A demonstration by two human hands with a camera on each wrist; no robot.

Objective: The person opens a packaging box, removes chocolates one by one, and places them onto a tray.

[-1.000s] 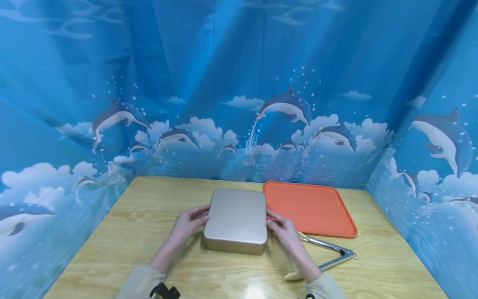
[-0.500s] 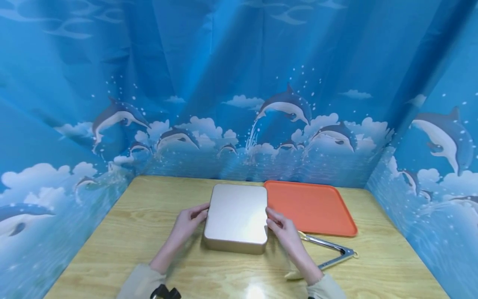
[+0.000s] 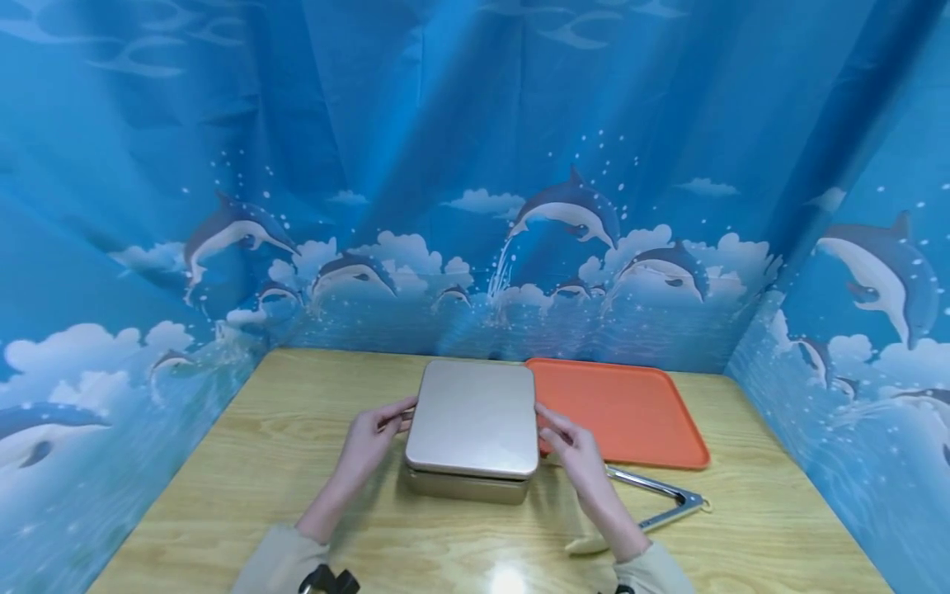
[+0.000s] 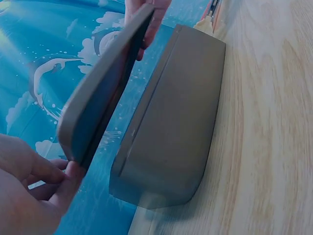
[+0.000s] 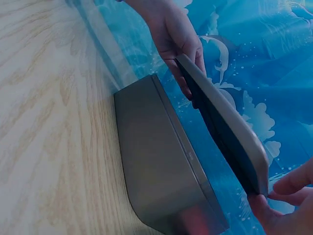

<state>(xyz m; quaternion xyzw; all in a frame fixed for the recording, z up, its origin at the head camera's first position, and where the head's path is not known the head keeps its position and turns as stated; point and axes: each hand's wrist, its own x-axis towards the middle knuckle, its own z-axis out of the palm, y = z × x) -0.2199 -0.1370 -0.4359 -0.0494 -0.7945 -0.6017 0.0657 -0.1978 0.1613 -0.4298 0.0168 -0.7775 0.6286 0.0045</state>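
Observation:
A flat gold-coloured metal lid (image 3: 472, 417) hangs level a little above its tin base (image 3: 466, 485), which rests on the wooden table (image 3: 245, 462). My left hand (image 3: 387, 424) pinches the lid's left edge and my right hand (image 3: 557, 431) pinches its right edge. In the left wrist view the lid (image 4: 98, 93) stands apart from the base (image 4: 171, 127), with my left hand's fingers (image 4: 44, 188) on its near end. The right wrist view shows the same gap between lid (image 5: 222, 122) and base (image 5: 156, 161). The inside of the tin is hidden.
An orange tray (image 3: 631, 412) lies flat just right of the tin. Metal tongs (image 3: 653, 495) with pale tips lie near the front right, close to my right wrist. Blue dolphin-print curtains (image 3: 475, 206) wall the table on three sides.
The lid was sitting shut on the tin; both hands have raised it, and a gap now shows between lid and base. The tray and tongs have stayed put.

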